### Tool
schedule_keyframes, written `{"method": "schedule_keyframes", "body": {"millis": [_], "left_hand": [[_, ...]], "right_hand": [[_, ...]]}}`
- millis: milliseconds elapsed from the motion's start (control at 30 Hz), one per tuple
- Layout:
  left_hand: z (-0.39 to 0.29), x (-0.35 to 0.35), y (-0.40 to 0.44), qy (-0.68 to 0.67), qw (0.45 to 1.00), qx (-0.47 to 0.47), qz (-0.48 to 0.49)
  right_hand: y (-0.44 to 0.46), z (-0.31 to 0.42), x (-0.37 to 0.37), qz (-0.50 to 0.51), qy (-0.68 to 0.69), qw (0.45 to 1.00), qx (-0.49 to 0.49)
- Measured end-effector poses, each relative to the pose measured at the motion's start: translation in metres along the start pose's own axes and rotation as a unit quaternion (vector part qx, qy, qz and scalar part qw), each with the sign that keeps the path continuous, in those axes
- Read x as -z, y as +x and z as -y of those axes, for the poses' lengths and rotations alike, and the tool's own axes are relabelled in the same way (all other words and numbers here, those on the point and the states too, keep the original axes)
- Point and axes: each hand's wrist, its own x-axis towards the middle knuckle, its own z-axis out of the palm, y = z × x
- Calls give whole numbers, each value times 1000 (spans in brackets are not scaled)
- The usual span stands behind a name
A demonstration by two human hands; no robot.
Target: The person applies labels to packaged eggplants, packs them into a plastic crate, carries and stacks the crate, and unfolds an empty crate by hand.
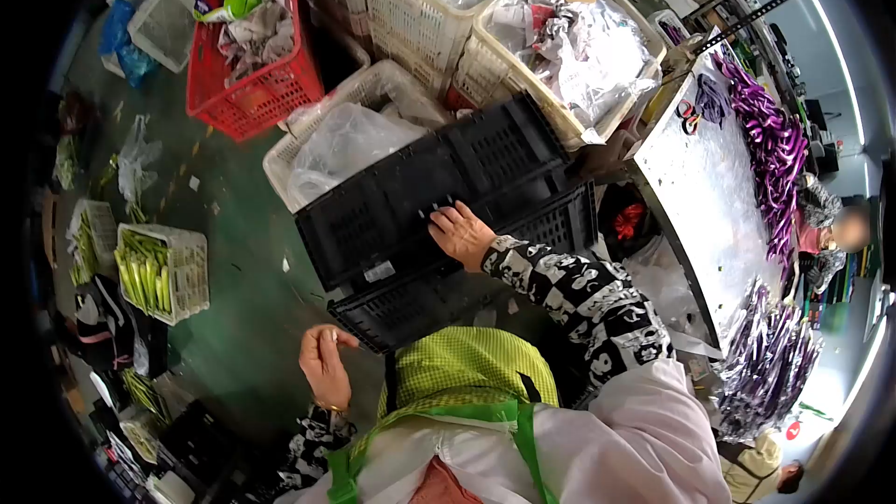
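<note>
A black plastic folding crate (373, 224) lies at a slant in front of me, its slatted panels partly folded. My right hand (464, 237) is on the middle of it, fingers bent over the panel; the fingertips are at small slots. My left hand (326, 369) is beside the crate's near left corner, apart from it as far as I can see. One finger points toward that corner and the others are loosely curled, with nothing plainly in them. A yellow-green checked apron (471, 364) covers my front below the crate.
Behind the crate are a pale bin with plastic bags (345, 145), a red basket (252, 103) and cream crates (485, 42) of wrapping. A metal table (709, 196) with purple eggplants (765, 140) and scissors (689, 118) is right. Green vegetables (145, 271) stand left. Other people work at right.
</note>
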Motion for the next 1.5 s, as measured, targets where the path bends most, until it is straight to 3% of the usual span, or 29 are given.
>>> {"method": "schedule_keyframes", "body": {"millis": [33,100,133,200,233,267,333,367,400,433,467,500,567,600,633,700,733,800,833,867,900,933,1033,1167,1233,1300,1367,1433,1500], "left_hand": [[-1,-5,5,-3,1000,13,-3],[-1,-15,18,10,1000,-4,19],[9,-17,28,26,998,-11,47],[21,-29,55,60,992,-36,106],[34,-41,69,44,991,-17,128],[47,-58,85,83,986,-71,129],[69,-90,112,160,964,-62,203],[73,-110,123,233,938,-102,234],[98,-131,131,263,922,-119,257],[110,-149,136,311,898,-168,262],[107,-165,138,383,860,-150,302],[120,-175,137,450,818,-198,298],[142,-196,141,568,749,-202,274],[138,-200,142,585,744,-169,275],[135,-199,143,587,744,-168,272],[88,-191,143,503,815,-176,225],[61,-180,152,444,843,-213,214],[10,-163,177,466,833,-248,164],[-2,-154,192,465,848,-218,133],[-7,-148,205,471,833,-272,97],[-18,-148,211,505,821,-244,103],[-11,-147,217,489,818,-288,89],[0,-142,224,480,802,-349,63],[1,-127,237,476,788,-387,61],[3,-125,238,468,792,-387,55],[-7,-127,236,471,785,-402,38],[-23,-136,220,456,736,-500,-14],[-5,-151,185,452,769,-435,120],[14,-172,152,485,715,-288,413]], "right_hand": [[-9,0,-1,11,6,1000,6],[-22,1,9,290,161,942,-56],[-35,13,23,360,163,914,-90],[-67,27,79,418,186,889,-29],[-83,23,95,405,212,887,61],[-88,12,88,424,289,855,82],[-82,-20,51,419,401,810,85],[-86,-36,26,378,558,726,-136],[-89,-52,2,245,697,591,-324],[-93,-61,-51,183,406,854,-268],[-78,-67,-47,210,376,849,-307],[-74,-65,-61,213,378,850,-300],[-64,-62,-89,135,321,883,-315],[-56,-59,-84,148,243,921,-267],[-48,-55,-83,163,209,928,-263],[-36,-50,-79,159,168,931,-282],[-40,-46,-93,75,146,945,-284],[-36,-51,-102,94,169,935,-298],[-31,-56,-110,115,173,933,-294],[-24,-60,-107,110,172,935,-291],[-20,-62,-104,134,186,924,-306],[-17,-64,-102,159,199,912,-322],[-27,-85,-24,135,264,884,-361],[-80,-141,34,15,186,894,-407],[-122,-191,40,-142,-46,903,-404],[-145,-209,37,-135,16,902,-411],[-149,-209,23,-115,51,905,-407],[-144,-208,21,-141,158,879,-428],[-137,-202,27,-90,58,894,-434]]}}
